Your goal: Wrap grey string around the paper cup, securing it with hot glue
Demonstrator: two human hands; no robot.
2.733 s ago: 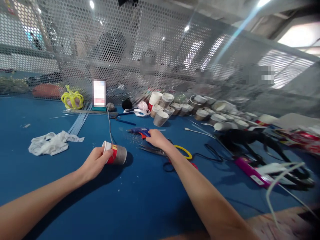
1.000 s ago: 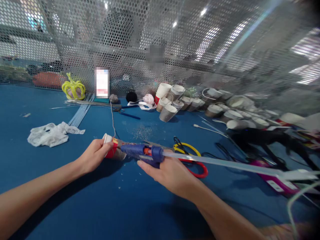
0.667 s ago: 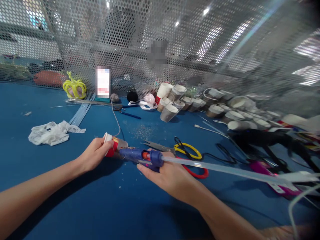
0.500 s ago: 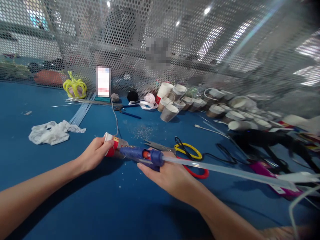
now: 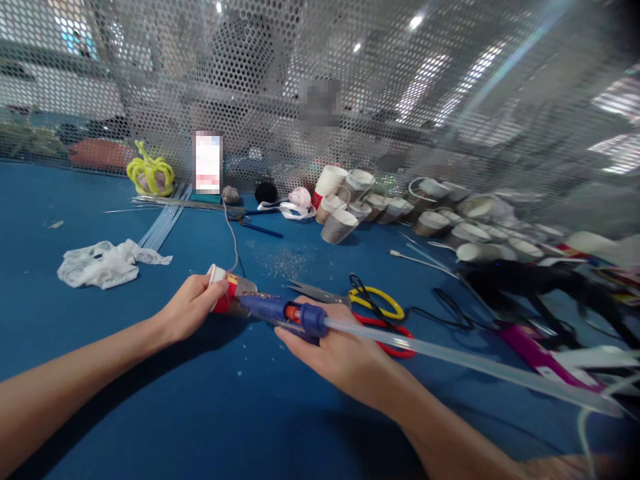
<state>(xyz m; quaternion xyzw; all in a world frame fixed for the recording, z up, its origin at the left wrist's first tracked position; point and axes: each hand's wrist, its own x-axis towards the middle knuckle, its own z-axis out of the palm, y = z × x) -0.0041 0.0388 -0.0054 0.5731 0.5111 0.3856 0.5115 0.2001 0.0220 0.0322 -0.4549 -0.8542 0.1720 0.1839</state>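
Note:
My left hand (image 5: 193, 303) grips a paper cup (image 5: 231, 291) by its white rim end, the cup tilted on its side. Red shows on the cup near my fingers, and its far part is wrapped in grey yarn (image 5: 234, 250) that trails back to a small grey ball (image 5: 231, 195). A blue hot glue gun (image 5: 270, 307) is closed in my right hand (image 5: 335, 340), its nozzle end at the cup; whether it touches I cannot tell. From the gun's back a long clear glue stick (image 5: 450, 357) runs to the right. Scissors (image 5: 375, 303) with yellow and red handles lie beyond my right hand.
White lace (image 5: 100, 263) and clear glue sticks (image 5: 167, 220) lie at left, near a yellow crown-shaped piece (image 5: 150, 175). A lit phone (image 5: 207, 163) leans against the perforated metal screen (image 5: 240, 60). Several wrapped cups (image 5: 340, 225) crowd the back right, with a purple box (image 5: 545, 357) nearer.
The rear end of the glue stick has dipped slightly lower. My hands, the cup and the glue gun stay almost in the same place.

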